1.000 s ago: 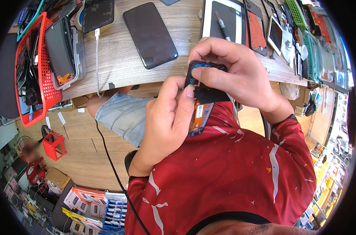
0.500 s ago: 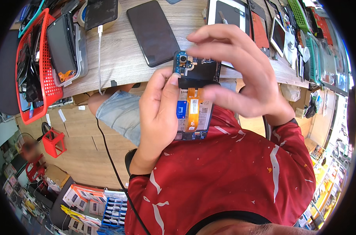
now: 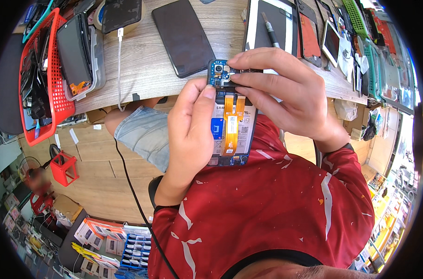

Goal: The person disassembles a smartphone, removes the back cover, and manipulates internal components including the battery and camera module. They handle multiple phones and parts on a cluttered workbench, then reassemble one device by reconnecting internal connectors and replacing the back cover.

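My left hand (image 3: 191, 125) is closed around the left edge of an opened smartphone (image 3: 245, 135), thumb lying on its upper part. The phone has no back cover, so its battery, orange ribbon cable (image 3: 232, 125), blue circuit board and round camera (image 3: 218, 69) show. Across the phone's upper end my right hand (image 3: 290, 93) is bent, thumb and fingertips close together over the circuit board. A dark piece lies under those fingertips; whether they pinch it is hidden. On the table just beyond my left hand lies a dark phone-shaped panel (image 3: 182, 39).
A red basket (image 3: 62, 88) full of phone parts stands at the left, beside a clear plastic box (image 3: 97, 69). A white cable (image 3: 120, 69) hangs over the table edge. A pen-like tool (image 3: 270, 31) rests on a white-edged tablet-like panel (image 3: 254, 32) beyond my right hand.
My right hand has come down and its fingers have closed in on the phone's upper end. The black sheet that hung over the ribbon cable's top no longer covers it.
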Available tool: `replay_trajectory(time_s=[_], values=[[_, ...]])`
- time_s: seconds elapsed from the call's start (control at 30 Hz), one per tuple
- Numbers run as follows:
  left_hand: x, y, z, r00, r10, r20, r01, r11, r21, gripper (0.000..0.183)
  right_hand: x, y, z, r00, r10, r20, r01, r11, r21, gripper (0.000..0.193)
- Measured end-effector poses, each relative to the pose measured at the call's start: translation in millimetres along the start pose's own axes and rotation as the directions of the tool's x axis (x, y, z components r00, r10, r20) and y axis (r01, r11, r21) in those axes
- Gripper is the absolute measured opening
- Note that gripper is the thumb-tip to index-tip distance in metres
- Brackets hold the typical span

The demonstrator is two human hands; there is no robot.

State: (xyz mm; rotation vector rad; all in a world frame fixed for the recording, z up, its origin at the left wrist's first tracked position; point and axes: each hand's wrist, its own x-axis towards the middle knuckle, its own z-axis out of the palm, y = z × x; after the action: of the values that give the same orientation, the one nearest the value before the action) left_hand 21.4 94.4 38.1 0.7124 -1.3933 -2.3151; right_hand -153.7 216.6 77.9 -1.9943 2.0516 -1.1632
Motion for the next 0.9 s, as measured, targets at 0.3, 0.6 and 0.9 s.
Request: replay_trajectory(time_s=[0.3,0.6,0.9], values=[[-2.1,1.8,-3.9,0.993,-0.026,0.116,0.045,0.984,-0.17,0.022,-0.7,2.1,-0.4,1.0,-0.001,-0.013,0.001,1.0,0.023,0.023],[-3.6,0.6,0.3,0.996,-0.014,0.088,0.028,0.987,-0.156,0.022,-0.8,-6.8,-14.4,0.989,0.138,0.057,-0.146,0.973,0.177,0.029],[-13.4,-0.9,2.7,0.992,0.109,0.059,-0.107,0.993,-0.048,0.025,-5.0,-5.1,-20.7,0.874,0.468,0.133,-0.472,0.751,0.461,0.024]])
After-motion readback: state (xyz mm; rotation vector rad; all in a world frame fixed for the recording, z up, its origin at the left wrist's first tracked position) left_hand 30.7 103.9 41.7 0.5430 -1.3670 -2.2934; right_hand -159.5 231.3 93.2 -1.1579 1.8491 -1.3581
